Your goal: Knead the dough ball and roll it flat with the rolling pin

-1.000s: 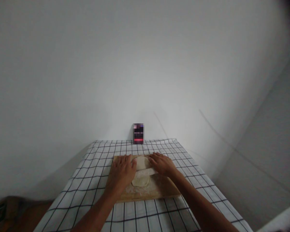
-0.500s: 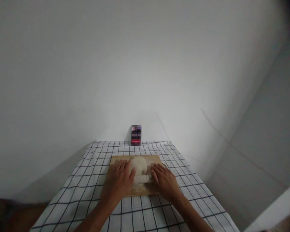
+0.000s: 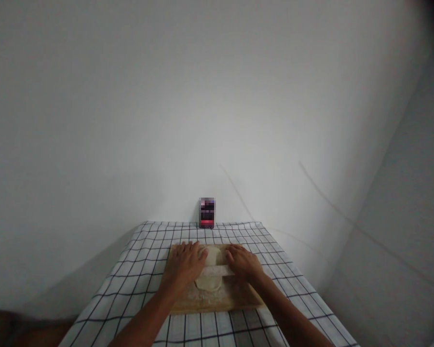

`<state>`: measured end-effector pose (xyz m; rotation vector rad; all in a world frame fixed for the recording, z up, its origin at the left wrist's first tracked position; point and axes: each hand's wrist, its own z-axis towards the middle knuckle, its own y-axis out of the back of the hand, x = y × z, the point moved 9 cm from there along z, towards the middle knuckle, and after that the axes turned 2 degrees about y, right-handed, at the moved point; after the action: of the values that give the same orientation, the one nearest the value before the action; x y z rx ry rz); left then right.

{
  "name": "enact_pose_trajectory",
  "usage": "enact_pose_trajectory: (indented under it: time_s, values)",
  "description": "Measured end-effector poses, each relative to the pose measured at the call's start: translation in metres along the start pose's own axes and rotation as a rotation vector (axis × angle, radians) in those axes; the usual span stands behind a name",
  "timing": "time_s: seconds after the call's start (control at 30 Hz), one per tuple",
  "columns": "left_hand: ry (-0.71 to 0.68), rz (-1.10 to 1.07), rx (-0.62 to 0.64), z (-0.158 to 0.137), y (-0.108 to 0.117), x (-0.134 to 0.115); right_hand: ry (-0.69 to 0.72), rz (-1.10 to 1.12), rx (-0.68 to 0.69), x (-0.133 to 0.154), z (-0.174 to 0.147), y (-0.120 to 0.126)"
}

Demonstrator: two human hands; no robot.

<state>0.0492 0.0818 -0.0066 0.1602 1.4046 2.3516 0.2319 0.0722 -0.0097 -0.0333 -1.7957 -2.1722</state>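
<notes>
A pale, flour-dusted rolling pin (image 3: 217, 271) lies crosswise over a flattened round of white dough (image 3: 209, 283), so dough shows both in front of it and behind it. My left hand (image 3: 184, 264) rests on the pin's left end, palm down, with fingers stretched forward and the thumb pointing toward the dough. On the right end lies my right hand (image 3: 243, 262), also palm down, its fingers extended and not wrapped round the pin. Both palms hide the pin's ends. Under everything is a wooden board (image 3: 188, 305) with flour on its surface.
A white cloth with black checks (image 3: 130, 289) covers the table. At its far edge a small dark upright object (image 3: 207, 213), pixelated, leans by the pale wall (image 3: 210, 106). A brown shape (image 3: 25, 330) shows at the lower left.
Both hands and the rolling pin have moved forward over the dough, away from me. More dough now shows on the near side. The view has tipped up slightly.
</notes>
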Motion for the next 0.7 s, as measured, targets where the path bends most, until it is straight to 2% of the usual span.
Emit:
enact_pose_trajectory:
  time_s: [0.17, 0.3, 0.5, 0.7]
  values:
    - [0.007, -0.013, 0.051, 0.003, -0.015, 0.009, 0.007, -0.001, 0.001, -0.003, 0.002, -0.004]
    - [0.007, -0.031, 0.063, -0.003, -0.014, 0.007, 0.014, -0.027, -0.022, 0.002, -0.012, -0.003]
    - [-0.059, -0.072, -0.098, -0.029, 0.013, -0.009, 0.036, -0.06, -0.09, 0.013, -0.039, -0.001]
    - [-0.112, 0.003, -0.18, -0.064, 0.013, -0.015, 0.052, -0.02, -0.158, 0.02, -0.074, -0.003]
